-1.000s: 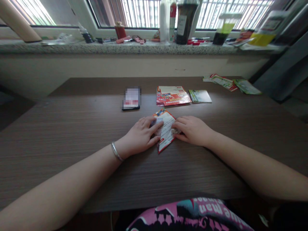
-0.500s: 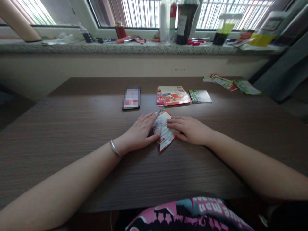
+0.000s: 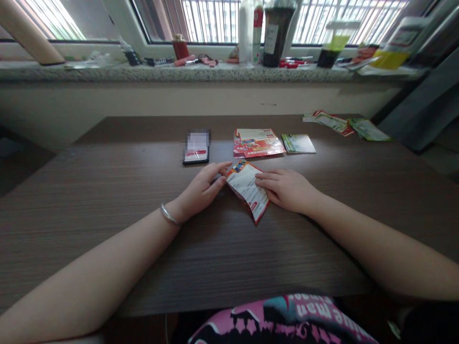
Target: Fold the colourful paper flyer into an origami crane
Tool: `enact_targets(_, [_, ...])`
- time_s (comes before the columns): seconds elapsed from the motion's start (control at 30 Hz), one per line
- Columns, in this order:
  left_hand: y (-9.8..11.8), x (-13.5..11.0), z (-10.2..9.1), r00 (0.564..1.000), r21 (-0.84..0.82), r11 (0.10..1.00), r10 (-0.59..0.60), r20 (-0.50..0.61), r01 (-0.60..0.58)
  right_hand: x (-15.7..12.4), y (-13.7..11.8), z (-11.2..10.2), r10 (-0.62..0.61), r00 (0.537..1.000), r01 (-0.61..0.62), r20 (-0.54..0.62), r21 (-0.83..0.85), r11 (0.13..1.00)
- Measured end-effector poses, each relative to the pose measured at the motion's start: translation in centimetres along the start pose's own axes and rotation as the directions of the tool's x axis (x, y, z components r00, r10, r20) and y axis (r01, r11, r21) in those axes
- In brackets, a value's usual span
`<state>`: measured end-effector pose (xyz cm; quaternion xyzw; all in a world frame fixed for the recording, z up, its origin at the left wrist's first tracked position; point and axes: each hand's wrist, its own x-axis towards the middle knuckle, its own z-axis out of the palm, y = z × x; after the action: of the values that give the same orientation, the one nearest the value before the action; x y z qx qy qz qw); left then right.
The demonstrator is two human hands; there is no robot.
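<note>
A folded paper leaflet [image 3: 247,186], white with printed lines, a red border and a colourful strip along its top, lies slanted on the table between my hands. Its lower left edge bows up off the surface. My left hand [image 3: 204,186], with a silver bangle at the wrist, has thumb and fingers closed at the leaflet's left corner. The exact contact of its fingertips is partly hidden. My right hand [image 3: 287,190] rests flat on the leaflet's right side, fingers stretched out across it.
Beyond the leaflet lie a phone [image 3: 196,147], a stack of red leaflets [image 3: 260,143] and a small pile of green-and-white cards [image 3: 299,143]. More leaflets [image 3: 333,123] lie at the table's [image 3: 107,200] far right. Bottles and small items line the stone windowsill [image 3: 215,74].
My left hand has drawn back left from lying on the leaflet to its left corner. The folded flap has swung over leftward, and the lower tip now points further right. My right hand has barely shifted.
</note>
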<state>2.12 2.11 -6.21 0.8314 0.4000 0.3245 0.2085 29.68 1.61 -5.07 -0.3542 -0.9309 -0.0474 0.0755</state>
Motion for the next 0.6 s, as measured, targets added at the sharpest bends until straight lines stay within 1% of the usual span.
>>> enact_targets(0.1, [0.4,0.1,-0.4,0.999,0.004,1.0,0.001,0.035,-0.001,-0.1,0.1,0.0,0.015,1.0,-0.015,-0.005,-0.033,0.999])
enact_targets(0.13, [0.5,0.1,-0.5,0.998,0.037,0.999,0.015,0.058,-0.018,-0.1,0.1,-0.1,0.015,1.0,-0.016,-0.009,-0.041,0.999])
enact_targets(0.2, [0.6,0.1,-0.5,0.99,0.133,0.987,0.07,0.119,-0.086,-0.2,0.2,-0.1,0.013,1.0,-0.014,-0.02,-0.053,0.999])
enact_targets(0.3, [0.7,0.2,-0.5,0.966,0.269,0.94,0.158,0.206,-0.211,-0.2,0.3,0.1,-0.001,0.999,-0.002,-0.046,-0.051,0.999])
enact_targets(0.4, [0.8,0.2,-0.2,0.946,0.383,0.873,0.224,0.236,-0.302,-0.1,0.6,0.3,-0.037,0.994,0.033,-0.102,-0.037,0.999])
enact_targets(0.5, [1.0,0.0,0.0,0.926,0.481,0.799,0.252,0.28,-0.362,0.0,0.8,0.5,-0.046,0.989,0.046,-0.139,-0.004,0.999])
enact_targets(0.6, [1.3,-0.2,0.2,0.91,0.497,0.774,0.249,0.332,-0.393,0.2,1.1,0.5,-0.032,0.984,0.045,-0.172,0.069,0.997])
